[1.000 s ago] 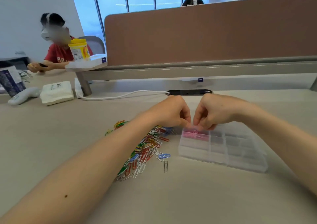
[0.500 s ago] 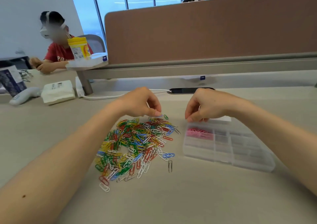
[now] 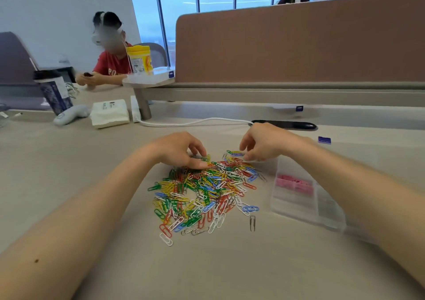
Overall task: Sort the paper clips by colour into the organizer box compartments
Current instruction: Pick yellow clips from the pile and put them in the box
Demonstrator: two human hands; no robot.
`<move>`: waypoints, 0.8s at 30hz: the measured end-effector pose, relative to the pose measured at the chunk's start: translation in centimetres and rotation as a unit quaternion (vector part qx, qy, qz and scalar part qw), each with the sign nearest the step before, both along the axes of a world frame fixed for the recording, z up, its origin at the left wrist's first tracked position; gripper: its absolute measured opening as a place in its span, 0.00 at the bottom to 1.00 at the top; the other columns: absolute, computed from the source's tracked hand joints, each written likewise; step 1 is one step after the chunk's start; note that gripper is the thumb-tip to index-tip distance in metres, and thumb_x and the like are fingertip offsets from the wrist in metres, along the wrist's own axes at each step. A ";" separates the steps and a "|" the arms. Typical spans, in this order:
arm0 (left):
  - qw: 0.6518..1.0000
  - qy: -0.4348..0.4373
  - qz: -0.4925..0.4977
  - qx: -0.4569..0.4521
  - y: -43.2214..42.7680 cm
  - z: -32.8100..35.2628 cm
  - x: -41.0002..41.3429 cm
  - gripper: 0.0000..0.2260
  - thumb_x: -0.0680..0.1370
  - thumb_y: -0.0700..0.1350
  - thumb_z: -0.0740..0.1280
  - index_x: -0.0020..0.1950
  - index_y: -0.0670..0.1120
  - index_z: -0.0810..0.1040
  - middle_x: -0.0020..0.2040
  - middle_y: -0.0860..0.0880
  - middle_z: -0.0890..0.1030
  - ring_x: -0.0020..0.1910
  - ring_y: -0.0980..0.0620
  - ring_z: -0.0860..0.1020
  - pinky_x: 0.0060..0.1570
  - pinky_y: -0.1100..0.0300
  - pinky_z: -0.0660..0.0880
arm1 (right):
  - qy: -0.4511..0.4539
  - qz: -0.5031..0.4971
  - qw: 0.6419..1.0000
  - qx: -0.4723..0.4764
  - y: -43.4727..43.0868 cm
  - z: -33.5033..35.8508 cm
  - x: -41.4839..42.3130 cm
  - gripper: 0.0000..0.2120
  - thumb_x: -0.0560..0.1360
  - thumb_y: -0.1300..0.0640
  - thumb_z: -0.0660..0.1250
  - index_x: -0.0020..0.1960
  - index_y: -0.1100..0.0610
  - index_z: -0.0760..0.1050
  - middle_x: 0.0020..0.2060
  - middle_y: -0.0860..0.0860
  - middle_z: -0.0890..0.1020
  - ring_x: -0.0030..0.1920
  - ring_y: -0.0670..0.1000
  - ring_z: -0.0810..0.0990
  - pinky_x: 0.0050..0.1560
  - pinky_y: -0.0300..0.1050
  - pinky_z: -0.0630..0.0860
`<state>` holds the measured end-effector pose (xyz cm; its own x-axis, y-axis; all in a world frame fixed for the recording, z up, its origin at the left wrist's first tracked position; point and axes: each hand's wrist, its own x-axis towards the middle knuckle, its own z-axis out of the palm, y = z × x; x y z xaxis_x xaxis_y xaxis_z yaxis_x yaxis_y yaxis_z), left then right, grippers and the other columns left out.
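Note:
A loose pile of paper clips [image 3: 204, 191] in red, yellow, green, blue and white lies on the beige desk in front of me. To its right stands the clear organizer box [image 3: 322, 210], with pink clips [image 3: 294, 183] in its near-left compartment; my right forearm hides much of the box. My left hand [image 3: 181, 150] is on the pile's far edge, thumb and curled fingers touching clips; a grip is not clear. My right hand [image 3: 264, 142] hovers at the pile's far right corner with loosely curled fingers and holds nothing visible.
One grey clip [image 3: 252, 223] lies apart, in front of the box. A white cable [image 3: 195, 122] and a black desk slot [image 3: 285, 125] run behind my hands. A tissue pack [image 3: 109, 115], a white controller [image 3: 69, 115] and a cup [image 3: 54, 90] stand far left, near another person.
Both hands have left the pink compartment and moved left to the pile's far edge. My head has turned left, so the box sits further right in view.

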<state>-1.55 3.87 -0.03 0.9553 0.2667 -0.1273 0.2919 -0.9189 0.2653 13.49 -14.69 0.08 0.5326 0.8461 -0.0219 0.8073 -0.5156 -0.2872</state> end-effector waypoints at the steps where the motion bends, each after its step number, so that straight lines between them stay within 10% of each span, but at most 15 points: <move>1: 1.000 0.009 -0.005 0.004 -0.2 -0.1 0.0 0.18 0.73 0.58 0.72 0.60 0.55 0.79 0.57 0.55 0.77 0.50 0.56 0.76 0.52 0.60 0.70 | -0.003 -0.001 1.000 0.003 0.4 -0.3 0.1 0.15 0.73 0.51 0.74 0.59 0.53 0.81 0.46 0.47 0.80 0.46 0.48 0.80 0.38 0.37 0.72; 24: 0.992 -0.115 -0.052 -0.020 -2.3 -0.7 3.8 0.08 0.76 0.48 0.72 0.53 0.48 0.85 0.47 0.53 0.84 0.39 0.65 0.76 0.41 0.68 0.72 | 0.122 0.005 0.992 0.037 1.5 -0.5 0.3 0.05 0.74 0.60 0.74 0.39 0.55 0.82 0.33 0.48 0.82 0.33 0.45 0.79 0.35 0.37 0.76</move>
